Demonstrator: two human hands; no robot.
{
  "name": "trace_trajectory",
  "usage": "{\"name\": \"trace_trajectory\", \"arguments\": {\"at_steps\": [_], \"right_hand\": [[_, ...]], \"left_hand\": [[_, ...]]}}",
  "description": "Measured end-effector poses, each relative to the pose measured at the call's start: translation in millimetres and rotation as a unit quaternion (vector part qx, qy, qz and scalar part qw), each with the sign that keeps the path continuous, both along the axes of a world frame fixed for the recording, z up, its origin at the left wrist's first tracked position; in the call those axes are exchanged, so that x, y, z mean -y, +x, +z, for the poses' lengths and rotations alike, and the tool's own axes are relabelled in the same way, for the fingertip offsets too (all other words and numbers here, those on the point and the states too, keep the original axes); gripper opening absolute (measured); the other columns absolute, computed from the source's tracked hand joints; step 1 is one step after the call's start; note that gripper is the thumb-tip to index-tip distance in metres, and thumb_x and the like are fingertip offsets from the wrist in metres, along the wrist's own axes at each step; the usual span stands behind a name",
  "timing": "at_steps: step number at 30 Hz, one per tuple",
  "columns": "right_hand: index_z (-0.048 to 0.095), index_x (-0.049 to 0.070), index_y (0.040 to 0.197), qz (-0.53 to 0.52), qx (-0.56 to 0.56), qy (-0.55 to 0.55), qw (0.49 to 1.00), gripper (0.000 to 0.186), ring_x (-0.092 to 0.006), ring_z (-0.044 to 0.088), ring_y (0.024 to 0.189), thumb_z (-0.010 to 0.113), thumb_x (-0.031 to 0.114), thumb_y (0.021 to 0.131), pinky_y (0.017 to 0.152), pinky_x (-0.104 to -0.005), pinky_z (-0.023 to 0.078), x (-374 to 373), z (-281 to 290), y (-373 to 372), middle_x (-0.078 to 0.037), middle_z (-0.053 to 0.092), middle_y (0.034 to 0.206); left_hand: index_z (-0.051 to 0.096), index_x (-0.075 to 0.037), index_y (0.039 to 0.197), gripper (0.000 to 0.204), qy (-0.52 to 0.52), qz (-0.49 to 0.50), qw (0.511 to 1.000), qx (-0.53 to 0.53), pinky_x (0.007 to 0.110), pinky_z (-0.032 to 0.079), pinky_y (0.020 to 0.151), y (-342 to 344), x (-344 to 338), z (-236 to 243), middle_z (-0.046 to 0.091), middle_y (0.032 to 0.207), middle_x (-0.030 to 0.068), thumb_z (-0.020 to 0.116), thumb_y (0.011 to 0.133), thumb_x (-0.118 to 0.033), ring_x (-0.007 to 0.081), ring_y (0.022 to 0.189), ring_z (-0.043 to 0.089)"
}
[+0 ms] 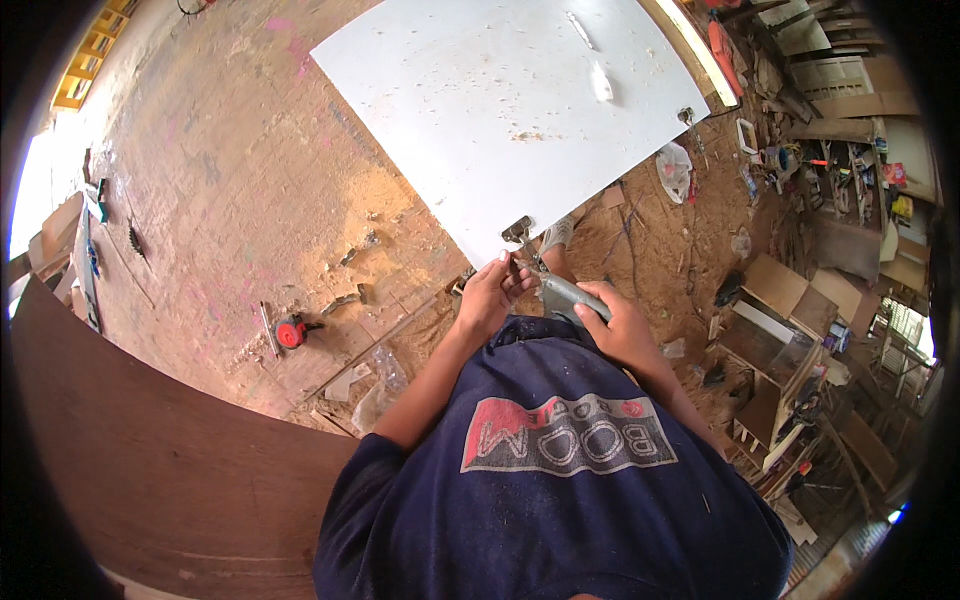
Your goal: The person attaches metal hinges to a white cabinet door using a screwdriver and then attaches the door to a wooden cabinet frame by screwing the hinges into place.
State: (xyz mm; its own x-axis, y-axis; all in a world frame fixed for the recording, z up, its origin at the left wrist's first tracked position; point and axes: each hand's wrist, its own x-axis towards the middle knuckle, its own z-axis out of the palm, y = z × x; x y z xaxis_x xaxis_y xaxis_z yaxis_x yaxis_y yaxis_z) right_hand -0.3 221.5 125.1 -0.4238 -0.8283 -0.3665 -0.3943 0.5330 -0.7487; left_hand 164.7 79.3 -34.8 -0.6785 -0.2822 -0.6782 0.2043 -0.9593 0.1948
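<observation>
My right hand (618, 325) is wrapped round a tool with a thick grey handle (572, 295), whose narrow front points up and left; its exact kind is unclear. Close to that tip, my left hand (490, 295) is closed in a pinch, the small thing in its fingers too small to name. Just beyond both hands, a metal cabinet hinge (517, 230) is attached at the near edge of a large white panel (450, 120). A second hinge (686, 115) sits along the same edge, farther right. Wood chips are scattered across the panel.
Left on the dusty wooden worktop (220, 200) lie a red and black tape measure (292, 332) and a thin stick-like tool (269, 330). A brown board (150, 450) curves across the lower left. Plastic bags (674, 170) and wooden boxes (775, 285) stand on the littered floor at right.
</observation>
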Motion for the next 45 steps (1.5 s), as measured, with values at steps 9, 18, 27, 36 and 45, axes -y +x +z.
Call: {"name": "trace_trajectory", "arguments": {"at_steps": [9,18,27,36,45], "right_hand": [[0.064,0.007,0.125,0.028,-0.158,0.019,0.987,0.034,-0.0422,0.071,0.092,0.069,0.020,0.094,0.078,-0.0508,0.056,29.0,2.9,12.3,-0.020,0.073,0.105],[0.065,0.007,0.120,0.078,-0.181,0.062,0.978,0.031,-0.0427,0.070,0.091,0.069,0.020,0.093,0.076,-0.0517,0.055,59.3,8.1,8.1,-0.019,0.073,0.101],[0.065,0.008,0.118,0.125,-0.195,0.081,0.969,0.028,-0.0442,0.068,0.087,0.068,0.019,0.093,0.073,-0.0535,0.053,73.5,8.5,1.5,-0.020,0.069,0.097],[0.064,0.007,0.118,0.175,-0.260,0.105,0.944,0.028,-0.0396,0.068,0.090,0.069,0.020,0.093,0.075,-0.0519,0.055,86.5,13.5,8.9,-0.017,0.067,0.096],[0.062,0.006,0.121,0.169,-0.217,0.099,0.956,0.031,-0.0401,0.067,0.093,0.069,0.017,0.093,0.077,-0.0517,0.054,84.4,12.3,11.1,-0.018,0.067,0.098]], "left_hand": [[0.063,-0.003,0.127,0.031,0.029,-0.005,0.999,0.020,0.032,0.061,0.091,-25.1,4.8,-22.1,0.069,0.101,0.0036,0.043,0.113,-0.023,0.0144,0.093,0.069],[0.063,-0.001,0.124,0.032,0.040,0.009,0.999,0.024,0.030,0.063,0.086,-27.7,8.8,-29.6,0.070,0.106,0.0043,0.040,0.113,-0.021,0.0128,0.092,0.071],[0.065,-0.001,0.119,0.030,0.061,0.032,0.997,0.042,0.026,0.061,0.080,-30.5,12.0,-16.7,0.068,0.100,0.0038,0.042,0.113,-0.019,0.0108,0.084,0.067],[0.062,-0.001,0.122,0.029,0.062,0.032,0.997,0.023,0.025,0.064,0.080,-30.9,10.7,-26.8,0.069,0.104,0.0029,0.041,0.113,-0.017,0.0091,0.085,0.068],[0.066,-0.002,0.116,0.029,0.078,0.035,0.995,0.052,0.026,0.061,0.077,-29.5,15.3,-14.8,0.071,0.097,0.0016,0.041,0.112,-0.017,0.0091,0.083,0.067]]}}
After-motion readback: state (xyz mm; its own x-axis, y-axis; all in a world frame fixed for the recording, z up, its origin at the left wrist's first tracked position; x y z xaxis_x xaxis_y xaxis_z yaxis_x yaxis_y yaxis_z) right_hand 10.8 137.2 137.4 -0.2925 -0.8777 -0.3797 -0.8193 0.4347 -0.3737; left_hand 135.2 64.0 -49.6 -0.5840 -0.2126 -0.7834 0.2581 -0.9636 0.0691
